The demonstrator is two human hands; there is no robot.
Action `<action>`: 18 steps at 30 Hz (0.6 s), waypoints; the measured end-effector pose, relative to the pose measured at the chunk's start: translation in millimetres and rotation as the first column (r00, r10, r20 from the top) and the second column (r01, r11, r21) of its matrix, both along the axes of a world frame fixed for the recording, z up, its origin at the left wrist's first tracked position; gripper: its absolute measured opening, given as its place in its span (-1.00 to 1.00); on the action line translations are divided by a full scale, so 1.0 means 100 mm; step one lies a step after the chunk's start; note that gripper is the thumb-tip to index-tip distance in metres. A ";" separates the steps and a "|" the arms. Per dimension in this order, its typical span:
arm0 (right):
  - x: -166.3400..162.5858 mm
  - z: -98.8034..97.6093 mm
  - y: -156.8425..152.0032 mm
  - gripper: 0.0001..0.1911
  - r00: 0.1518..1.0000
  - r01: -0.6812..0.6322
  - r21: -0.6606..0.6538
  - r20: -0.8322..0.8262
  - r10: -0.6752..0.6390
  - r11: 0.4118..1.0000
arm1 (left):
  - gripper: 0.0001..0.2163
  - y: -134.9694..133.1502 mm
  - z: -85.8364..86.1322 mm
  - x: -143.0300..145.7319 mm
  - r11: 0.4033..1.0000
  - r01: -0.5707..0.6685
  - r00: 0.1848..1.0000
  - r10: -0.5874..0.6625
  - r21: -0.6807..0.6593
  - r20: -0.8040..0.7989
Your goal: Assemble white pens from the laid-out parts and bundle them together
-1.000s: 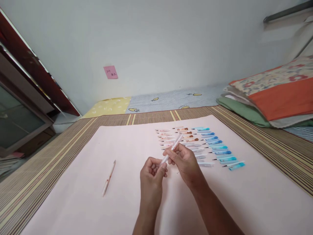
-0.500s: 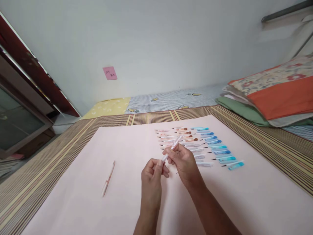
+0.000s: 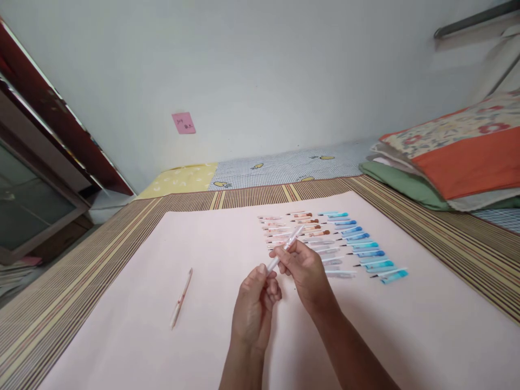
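Note:
A pale, whitish pen [image 3: 293, 236] is held at a slant above the paper, its upper end pointing to the far right. My right hand [image 3: 306, 271] pinches it around the middle. The thumb and fingers of my left hand [image 3: 255, 298] are closed on its lower end, which they partly hide. Beyond my hands, pens with their caps off lie in columns: pinkish ones [image 3: 271, 223], brown-ended ones [image 3: 311, 221], greyish ones [image 3: 341, 274] and blue ones [image 3: 394, 276]. My right hand covers part of this group. A single pinkish pen [image 3: 181, 299] lies apart on the left.
A large pale pink sheet [image 3: 122, 336] covers much of the striped mat [image 3: 60, 287]. Folded bedding [image 3: 455, 157] is stacked at the right. Behind the mat stands a wall with a pink note [image 3: 184, 123]. A framed glass panel [image 3: 32, 200] is at the left.
My left hand has turned slightly and shifted down the pen, its fingers curling more. The right hand keeps its pinch almost unmoved. The lying pens stay put.

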State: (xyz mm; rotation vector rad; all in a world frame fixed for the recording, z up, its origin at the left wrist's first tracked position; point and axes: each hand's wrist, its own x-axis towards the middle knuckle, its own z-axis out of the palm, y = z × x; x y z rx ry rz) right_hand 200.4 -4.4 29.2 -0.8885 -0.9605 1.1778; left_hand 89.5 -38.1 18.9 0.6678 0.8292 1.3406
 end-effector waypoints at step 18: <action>-0.06 -0.11 0.03 -0.67 0.978 -0.110 -0.048 -0.184 0.099 0.993 | -0.79 -0.06 -0.01 0.00 0.948 -0.241 0.889 0.301 0.206 -0.345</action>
